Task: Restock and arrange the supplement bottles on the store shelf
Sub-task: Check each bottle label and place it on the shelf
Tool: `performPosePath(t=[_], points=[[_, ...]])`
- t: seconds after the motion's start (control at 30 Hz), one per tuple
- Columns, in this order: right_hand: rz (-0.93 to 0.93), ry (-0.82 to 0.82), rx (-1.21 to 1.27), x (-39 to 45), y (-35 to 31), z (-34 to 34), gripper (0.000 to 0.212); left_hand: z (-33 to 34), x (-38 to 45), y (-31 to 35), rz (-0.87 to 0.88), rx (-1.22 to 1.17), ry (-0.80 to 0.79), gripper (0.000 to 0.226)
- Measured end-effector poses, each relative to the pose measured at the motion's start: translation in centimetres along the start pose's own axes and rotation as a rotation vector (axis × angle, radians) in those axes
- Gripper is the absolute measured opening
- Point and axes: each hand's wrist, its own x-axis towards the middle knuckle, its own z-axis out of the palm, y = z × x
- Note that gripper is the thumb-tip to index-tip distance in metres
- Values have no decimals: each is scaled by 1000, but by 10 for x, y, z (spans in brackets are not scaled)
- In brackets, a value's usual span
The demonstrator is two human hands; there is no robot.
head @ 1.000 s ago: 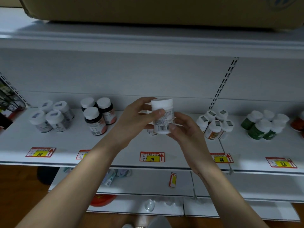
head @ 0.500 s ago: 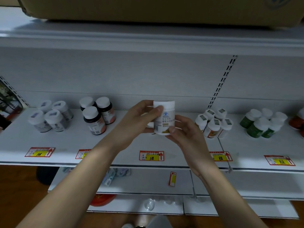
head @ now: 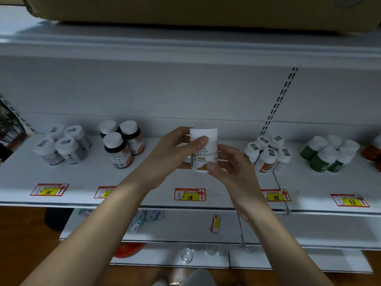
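A white supplement bottle with a white cap is held upright above the middle of the white shelf, its printed front label facing me. My left hand grips it from the left, thumb across the cap's edge. My right hand holds its lower right side, thumb on the bottom of the label. On the shelf stand groups of bottles: grey-labelled ones at the left, dark brown ones, white and orange ones to the right, green ones further right.
Red and yellow price tags line the shelf's front edge. A cardboard box sits on the shelf above. A slotted upright divides the back panel. Lower shelves hold a few small items. Red bottles show at the far right.
The bottle has been turned in my hands: its barcode side faced me a second ago, and now the front label does. Both hands stay in about the same place.
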Motion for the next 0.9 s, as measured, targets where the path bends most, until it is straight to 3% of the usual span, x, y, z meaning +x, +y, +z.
performPosePath(t=[0.2, 0.4, 0.57, 0.9], points=[[-36, -51, -42, 0, -5, -1, 42, -2, -4, 3, 47, -18, -29, 50], [-115, -92, -64, 2, -16, -7, 54, -12, -6, 9, 217, 48, -148, 57], [-167, -116, -70, 3, -24, -9, 59, -16, -7, 11, 259, 56, -232, 64], [-185, -99, -92, 4, -25, -8, 58, -19, -5, 12, 241, 7, -245, 65]])
